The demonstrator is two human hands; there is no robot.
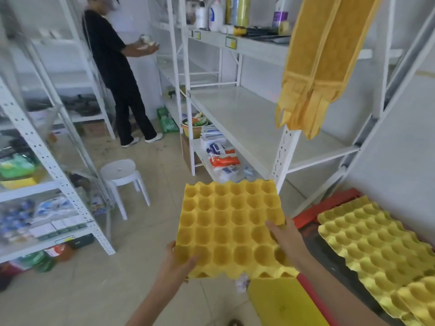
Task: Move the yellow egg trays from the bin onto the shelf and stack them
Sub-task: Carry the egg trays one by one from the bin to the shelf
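Flanking shelf (247, 118): stool (122, 172), hanging cloth (315, 67).

Left shelving (35, 208) goods were blurred; trays in bin (381, 250) ran off right edge; left hand's fingers (171, 252) hid beneath held tray (230, 227).

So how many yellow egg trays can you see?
3, maybe more hidden: one held tray in the left hand and right hand, one bin tray, and a corner tray overlapping it.

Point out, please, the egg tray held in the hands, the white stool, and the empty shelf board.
held egg tray (230, 222), head view, middle cups
white stool (118, 169), head view, seat top
shelf board (242, 121), head view, bare surface
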